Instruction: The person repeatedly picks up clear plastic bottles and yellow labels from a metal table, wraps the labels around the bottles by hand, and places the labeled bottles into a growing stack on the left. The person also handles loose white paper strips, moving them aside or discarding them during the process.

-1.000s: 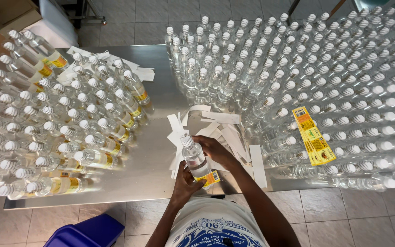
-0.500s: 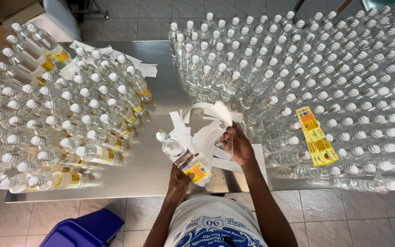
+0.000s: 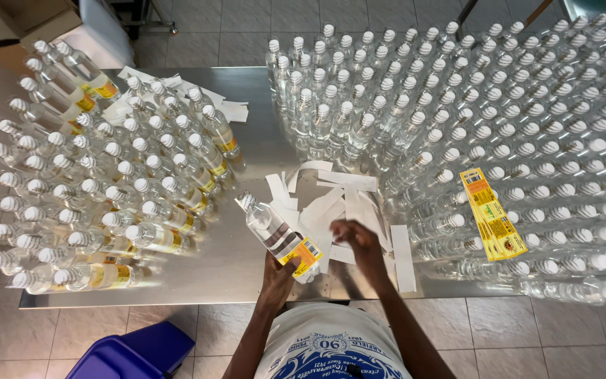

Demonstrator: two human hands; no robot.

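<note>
My left hand (image 3: 280, 270) grips a clear plastic bottle (image 3: 269, 227) with a white cap and an orange-yellow label near its base, tilted up and to the left over the steel table (image 3: 261, 91). My right hand (image 3: 356, 239) hovers just right of it, fingers curled, over a pile of white paper backing strips (image 3: 331, 203); whether it pinches anything I cannot tell. A stack of orange-yellow labels (image 3: 492, 214) lies on top of the bottles at the right.
Several labelled bottles (image 3: 106, 182) stand packed on the left of the table. A large block of unlabelled bottles (image 3: 499, 119) fills the right and back. More white strips (image 3: 229, 109) lie behind the left group. A blue bin (image 3: 135, 351) sits on the tiled floor.
The labelled bottle has swung from in front of me towards the left, now held by my left hand alone. My right hand let go, reached over the strips, then drew back.
</note>
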